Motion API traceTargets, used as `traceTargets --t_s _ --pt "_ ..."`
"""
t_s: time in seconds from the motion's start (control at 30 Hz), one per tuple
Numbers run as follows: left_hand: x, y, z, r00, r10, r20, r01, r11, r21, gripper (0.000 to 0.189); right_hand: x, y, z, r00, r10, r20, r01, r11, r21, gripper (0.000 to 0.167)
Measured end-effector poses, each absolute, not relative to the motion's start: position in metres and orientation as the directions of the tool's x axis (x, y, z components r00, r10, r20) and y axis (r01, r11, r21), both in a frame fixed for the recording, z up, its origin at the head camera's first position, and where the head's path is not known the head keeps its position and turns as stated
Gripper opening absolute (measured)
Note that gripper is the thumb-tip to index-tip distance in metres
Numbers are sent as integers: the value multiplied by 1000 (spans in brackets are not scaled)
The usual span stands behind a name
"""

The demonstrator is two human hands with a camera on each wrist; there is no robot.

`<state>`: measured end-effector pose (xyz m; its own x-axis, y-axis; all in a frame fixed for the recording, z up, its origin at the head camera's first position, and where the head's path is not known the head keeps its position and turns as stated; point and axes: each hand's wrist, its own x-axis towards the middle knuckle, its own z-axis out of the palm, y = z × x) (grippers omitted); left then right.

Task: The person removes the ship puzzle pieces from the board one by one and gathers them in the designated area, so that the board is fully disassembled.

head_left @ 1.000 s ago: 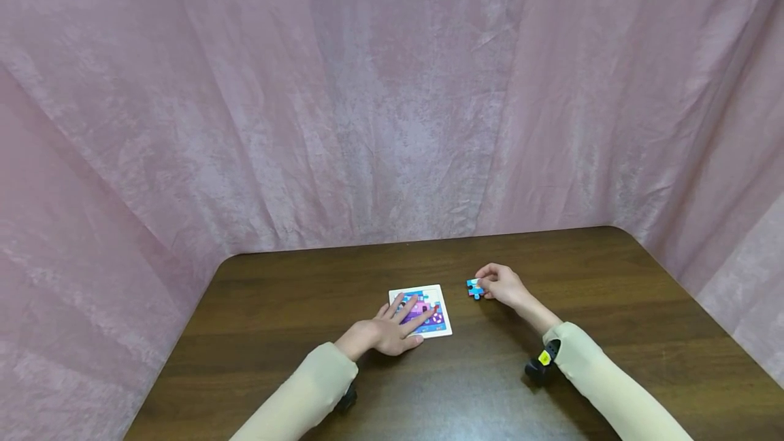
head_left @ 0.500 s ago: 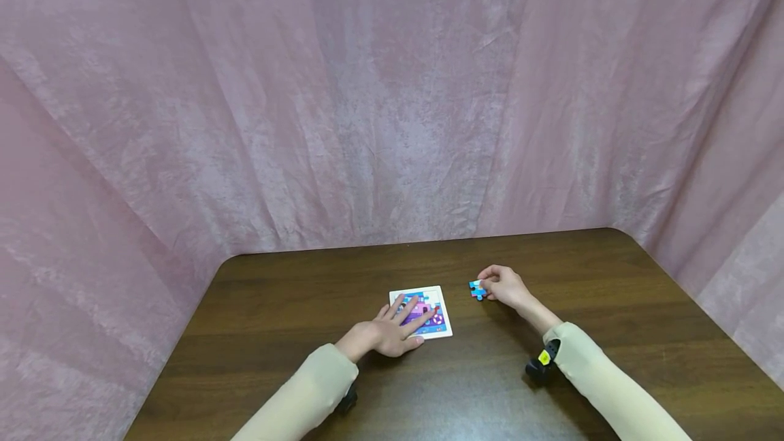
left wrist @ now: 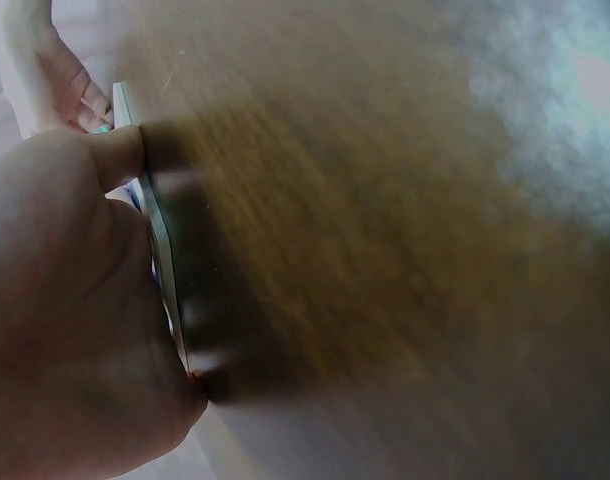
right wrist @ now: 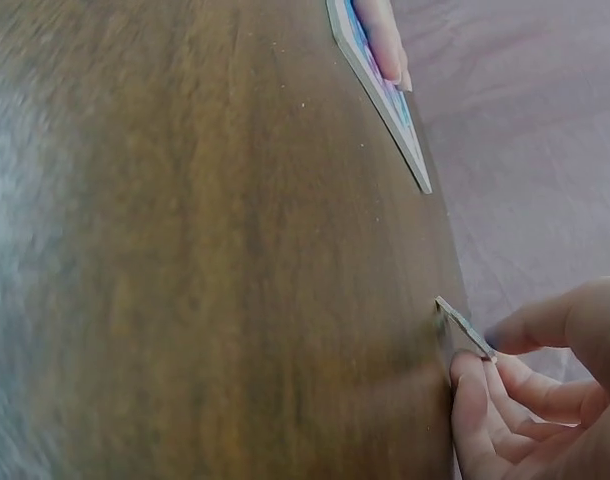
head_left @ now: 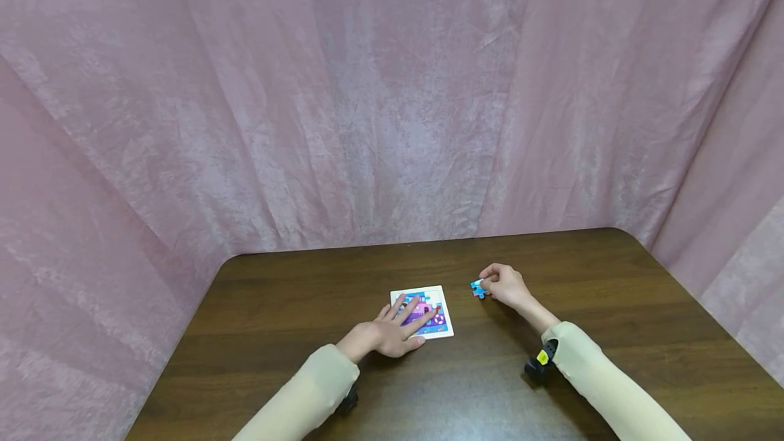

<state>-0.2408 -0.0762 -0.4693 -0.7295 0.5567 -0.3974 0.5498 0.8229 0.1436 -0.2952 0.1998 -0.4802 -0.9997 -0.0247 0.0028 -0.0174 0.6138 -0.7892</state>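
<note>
My left hand (head_left: 392,337) lies spread over a small jigsaw puzzle in a white frame (head_left: 446,324), its straight fingers across the purple and blue picture. A pale gap shows at the puzzle's upper right, and the fingers hide part of the rest. To the right of the frame, my right hand (head_left: 503,286) pinches a blue jigsaw piece (head_left: 477,289) between thumb and fingers. Seen edge-on in the right wrist view, the thin piece (right wrist: 465,328) is tilted, close over the table. In the left wrist view the frame's edge (left wrist: 163,245) runs along beside my palm.
The brown wooden table (head_left: 275,305) has rounded far corners and ends at a pink curtain (head_left: 392,121). Black wrist cameras sit under both sleeves, the right one (head_left: 537,368) with a yellow mark.
The jigsaw piece in my right hand has shifted slightly to the right and turned a little. My left hand stays in place on the puzzle.
</note>
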Motion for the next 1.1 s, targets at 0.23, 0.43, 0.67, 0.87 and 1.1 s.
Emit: traceTargets --t_s 0.23,0.43,0.67,0.87,1.1 --pt "-241 -76 -470 -726 556 -406 550 823 143 58 -295 201 -481 -999 -29 38 -47 669 -741 18" --pt "-243 -76 -471 -726 554 -407 548 824 144 59 -296 200 -483 -997 -30 64 -68 685 -726 17" --pt "-240 -79 -470 -719 582 -381 575 805 144 59 -297 199 -484 -996 -26 81 -76 705 -705 17" --pt "-240 -78 -473 -730 582 -360 578 806 131 58 -297 199 -483 -997 -24 74 -69 701 -709 16" --pt "-237 -76 -473 -749 581 -319 578 808 116 57 -298 199 -485 -998 -25 63 -63 699 -712 17"
